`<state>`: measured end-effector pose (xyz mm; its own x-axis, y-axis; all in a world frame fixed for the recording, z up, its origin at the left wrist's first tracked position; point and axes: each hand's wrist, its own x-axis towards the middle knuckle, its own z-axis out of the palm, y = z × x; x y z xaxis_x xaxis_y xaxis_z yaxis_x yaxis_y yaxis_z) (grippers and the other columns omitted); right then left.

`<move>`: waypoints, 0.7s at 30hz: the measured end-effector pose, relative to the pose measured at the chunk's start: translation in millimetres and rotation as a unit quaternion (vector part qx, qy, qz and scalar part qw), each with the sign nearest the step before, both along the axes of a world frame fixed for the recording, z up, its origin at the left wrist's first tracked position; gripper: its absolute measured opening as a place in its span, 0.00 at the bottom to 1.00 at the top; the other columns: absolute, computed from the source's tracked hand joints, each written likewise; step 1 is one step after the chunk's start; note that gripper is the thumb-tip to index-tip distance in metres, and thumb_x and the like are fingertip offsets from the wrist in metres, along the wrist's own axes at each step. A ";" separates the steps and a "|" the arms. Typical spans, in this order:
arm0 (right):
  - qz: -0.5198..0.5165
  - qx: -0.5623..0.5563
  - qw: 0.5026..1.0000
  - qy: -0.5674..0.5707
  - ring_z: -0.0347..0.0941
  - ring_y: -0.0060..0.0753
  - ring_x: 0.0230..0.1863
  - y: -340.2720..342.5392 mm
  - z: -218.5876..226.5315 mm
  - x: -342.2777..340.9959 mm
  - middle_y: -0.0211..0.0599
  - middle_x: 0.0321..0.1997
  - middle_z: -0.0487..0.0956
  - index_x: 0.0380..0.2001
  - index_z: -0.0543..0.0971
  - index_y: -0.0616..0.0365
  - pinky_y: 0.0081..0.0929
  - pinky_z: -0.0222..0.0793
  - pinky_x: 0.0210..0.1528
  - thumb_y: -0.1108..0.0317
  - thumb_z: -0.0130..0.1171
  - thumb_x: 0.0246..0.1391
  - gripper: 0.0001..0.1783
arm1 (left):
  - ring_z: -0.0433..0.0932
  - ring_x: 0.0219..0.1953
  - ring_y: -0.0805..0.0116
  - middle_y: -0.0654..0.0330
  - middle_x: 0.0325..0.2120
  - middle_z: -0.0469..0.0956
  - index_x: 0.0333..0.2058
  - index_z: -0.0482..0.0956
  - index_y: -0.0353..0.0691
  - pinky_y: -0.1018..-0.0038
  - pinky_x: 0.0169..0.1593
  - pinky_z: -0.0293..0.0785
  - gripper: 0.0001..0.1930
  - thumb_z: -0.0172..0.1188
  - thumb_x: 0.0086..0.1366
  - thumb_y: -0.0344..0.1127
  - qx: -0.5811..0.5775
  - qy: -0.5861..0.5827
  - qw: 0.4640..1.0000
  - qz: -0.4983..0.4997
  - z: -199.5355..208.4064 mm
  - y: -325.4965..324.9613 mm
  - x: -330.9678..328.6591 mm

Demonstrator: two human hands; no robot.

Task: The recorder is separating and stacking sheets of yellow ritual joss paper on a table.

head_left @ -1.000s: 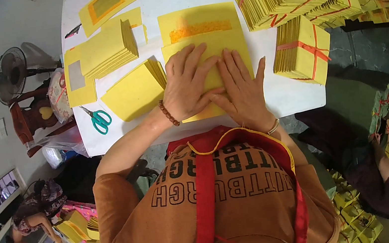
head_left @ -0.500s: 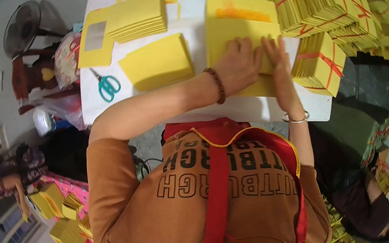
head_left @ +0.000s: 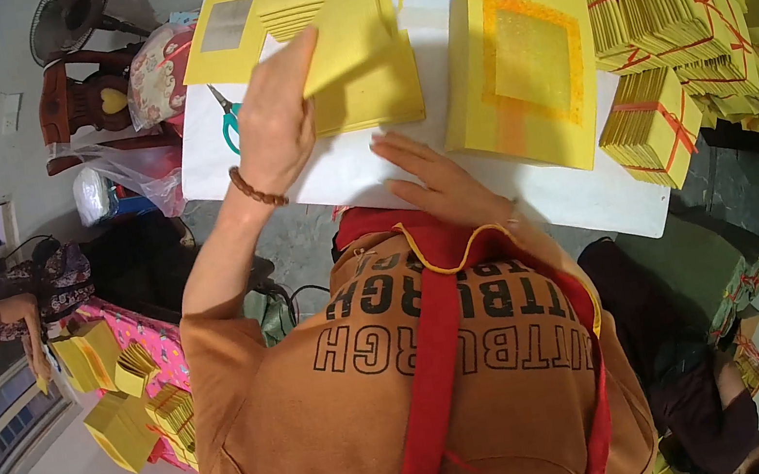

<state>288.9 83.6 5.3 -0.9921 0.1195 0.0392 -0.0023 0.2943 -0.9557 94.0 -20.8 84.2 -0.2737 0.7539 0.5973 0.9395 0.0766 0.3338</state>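
My left hand (head_left: 274,110), with a beaded bracelet, pinches the lower left edge of a folded yellow paper (head_left: 354,30), held tilted above a low pile of folded yellow paper (head_left: 368,92). My right hand (head_left: 434,175) hovers over the front edge of the table, fingers stretched out and nothing in it. To its right lies a stack of yellow sheets (head_left: 468,76); its top sheet has an orange frame around a paler square. Teal-handled scissors (head_left: 232,131) lie beside my left hand, partly hidden by it.
Bundles of yellow paper tied with red string (head_left: 647,123) crowd the right side of the white table (head_left: 579,192). More yellow paper with a grey square (head_left: 223,27) lies at the far left. A wooden chair (head_left: 89,99) stands beyond the left edge. Other people sit at both sides.
Both hands have left the sheet stack at the right and moved left. My left hand now lifts a folded yellow paper over the pile. The stack's framed top sheet now shows flat.
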 end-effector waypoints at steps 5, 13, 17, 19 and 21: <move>-0.145 0.425 0.893 -0.030 0.48 0.44 0.67 -18.0 -64.1 -31.6 0.41 0.64 0.58 0.55 0.66 0.59 0.57 0.42 0.63 0.59 0.57 0.47 0.31 | 0.70 0.47 0.56 0.53 0.47 0.71 0.52 0.68 0.36 0.64 0.49 0.66 0.28 0.54 0.47 0.23 -0.078 0.102 0.992 -0.003 -56.3 3.3 8.5; -0.172 0.270 0.947 0.009 0.50 0.47 0.65 -16.5 -89.7 -32.1 0.44 0.62 0.59 0.55 0.64 0.60 0.51 0.43 0.63 0.63 0.58 0.47 0.31 | 0.67 0.48 0.61 0.56 0.50 0.68 0.50 0.69 0.38 0.67 0.45 0.63 0.23 0.51 0.53 0.31 -0.192 0.130 0.973 -0.011 -152.7 14.8 -3.7; -0.434 0.045 0.899 0.051 0.51 0.50 0.64 -24.7 -73.9 -58.1 0.47 0.62 0.59 0.53 0.67 0.60 0.44 0.45 0.63 0.64 0.56 0.50 0.26 | 0.63 0.52 0.55 0.53 0.53 0.64 0.51 0.67 0.36 0.62 0.50 0.60 0.24 0.54 0.53 0.35 -0.250 0.093 0.962 -0.064 -138.9 11.9 -7.7; -0.507 0.036 0.859 0.059 0.51 0.51 0.63 -15.9 -82.7 -77.4 0.49 0.62 0.59 0.52 0.68 0.58 0.42 0.45 0.63 0.63 0.55 0.51 0.25 | 0.62 0.53 0.54 0.51 0.53 0.63 0.51 0.67 0.34 0.60 0.51 0.59 0.25 0.56 0.54 0.36 -0.246 0.069 0.962 -0.100 -136.2 8.8 -14.3; -0.492 0.117 0.858 -0.084 0.53 0.52 0.62 -5.4 -101.7 -85.6 0.51 0.61 0.60 0.52 0.71 0.53 0.40 0.47 0.62 0.61 0.57 0.50 0.24 | 0.59 0.56 0.46 0.47 0.53 0.63 0.56 0.62 0.35 0.58 0.57 0.55 0.32 0.60 0.52 0.36 -0.178 0.043 0.982 -0.042 -138.4 3.5 -27.7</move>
